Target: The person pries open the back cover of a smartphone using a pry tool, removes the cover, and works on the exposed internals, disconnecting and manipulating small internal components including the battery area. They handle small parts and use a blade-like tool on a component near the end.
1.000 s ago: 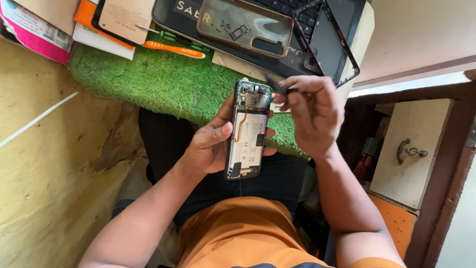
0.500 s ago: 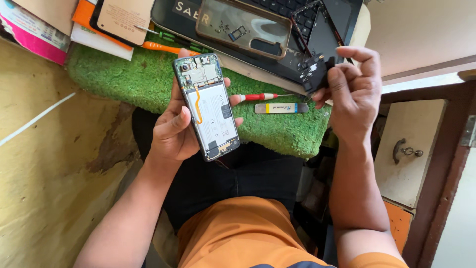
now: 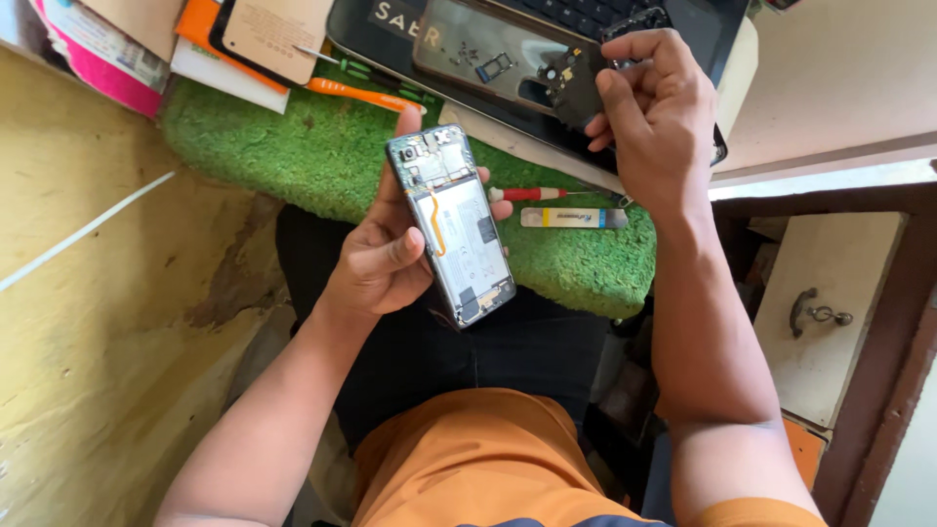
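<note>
Closest to the camera is the person's lap, in an orange shirt [image 3: 488, 459]. Just above it the left hand [image 3: 386, 259] is wrapped around an open phone [image 3: 451, 222]. The phone has no back cover, so its battery and small parts show. The thumb presses on one long edge and the fingers hold the other. The phone hangs over the lap at the near edge of the green mat [image 3: 322, 146], tilted a little.

On the mat, just past the phone, lie a red screwdriver [image 3: 532, 193] and a small flat tool [image 3: 573, 218].

Farther away, the right hand [image 3: 654, 107] pinches a small black part [image 3: 576, 86] over the dark laptop [image 3: 468, 49] on the counter.

The phone could slip and fall onto the lap or the floor, because only one hand holds it. The small black part could also drop and get lost, since only fingertips grip it.
</note>
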A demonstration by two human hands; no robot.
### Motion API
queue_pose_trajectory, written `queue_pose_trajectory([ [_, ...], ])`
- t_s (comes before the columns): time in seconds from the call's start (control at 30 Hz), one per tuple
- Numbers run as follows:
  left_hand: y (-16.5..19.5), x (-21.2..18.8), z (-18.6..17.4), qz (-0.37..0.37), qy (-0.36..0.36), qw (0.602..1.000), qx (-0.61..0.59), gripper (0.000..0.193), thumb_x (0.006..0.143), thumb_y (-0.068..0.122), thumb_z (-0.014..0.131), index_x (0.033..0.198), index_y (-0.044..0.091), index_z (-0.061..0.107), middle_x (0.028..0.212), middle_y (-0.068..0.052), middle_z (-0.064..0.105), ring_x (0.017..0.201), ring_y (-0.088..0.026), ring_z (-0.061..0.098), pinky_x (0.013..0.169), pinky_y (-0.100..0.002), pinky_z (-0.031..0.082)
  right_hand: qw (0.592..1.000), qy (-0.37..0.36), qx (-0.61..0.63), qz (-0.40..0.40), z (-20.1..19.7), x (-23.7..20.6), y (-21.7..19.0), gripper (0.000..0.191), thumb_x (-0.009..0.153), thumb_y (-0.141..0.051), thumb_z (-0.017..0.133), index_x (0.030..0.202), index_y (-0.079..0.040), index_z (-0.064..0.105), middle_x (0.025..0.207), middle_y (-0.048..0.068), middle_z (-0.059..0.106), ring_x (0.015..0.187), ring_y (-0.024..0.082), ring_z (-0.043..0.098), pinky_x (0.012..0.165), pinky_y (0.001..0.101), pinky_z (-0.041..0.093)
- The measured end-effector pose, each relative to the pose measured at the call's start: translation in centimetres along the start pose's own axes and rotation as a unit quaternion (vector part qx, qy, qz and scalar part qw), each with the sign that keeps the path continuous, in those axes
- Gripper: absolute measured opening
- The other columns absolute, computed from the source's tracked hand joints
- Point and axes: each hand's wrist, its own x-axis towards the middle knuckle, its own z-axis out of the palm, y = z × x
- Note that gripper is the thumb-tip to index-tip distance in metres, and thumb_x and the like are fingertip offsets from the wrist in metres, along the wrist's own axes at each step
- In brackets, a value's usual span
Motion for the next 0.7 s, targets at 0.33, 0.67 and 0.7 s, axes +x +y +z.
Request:
queue_pose_trajectory([
  [0.33,-0.1,-0.2,0.5,0.020,0.022,0.999,-0.010,0.101,0.102,0.011,0.072,0.171,0.035,0.003,0.157,-0.013,0.044,0.147,-0.038,0.048,0.120,-0.054,0.044,0.964,0.045,-0.220,-0.143,-0.7,-3.7,-2.8,0.006,0.109,0.001,0.072,0.114,0.002,0.070,0.096,0.009,0.070,0.076,0.011,0.067,0.068,0.0244,0.053],
  [0.67,3.3,-0.7,-0.5,0.112,0.064,0.985,0.115,0.108,0.098,0.006,0.081,0.168,0.028,0.003,0.147,-0.008,0.056,0.144,-0.033,0.055,0.122,-0.054,0.047,0.942,-0.107,-0.304,-0.097,1.1,-8.3,-3.7,0.017,0.088,-0.012,0.080,0.103,-0.007,0.072,0.095,0.008,0.068,0.082,0.022,0.069,0.073,0.0341,0.056],
  [0.7,3.4,-0.8,-0.6,0.115,0.072,0.983,0.123,0.108,0.097,0.006,0.082,0.168,0.028,0.005,0.147,-0.007,0.056,0.143,-0.032,0.055,0.122,-0.053,0.045,0.922,-0.125,-0.345,-0.125,1.3,-8.4,-3.6,0.017,0.086,-0.016,0.082,0.098,-0.008,0.073,0.092,0.008,0.068,0.083,0.025,0.068,0.075,0.0368,0.056],
])
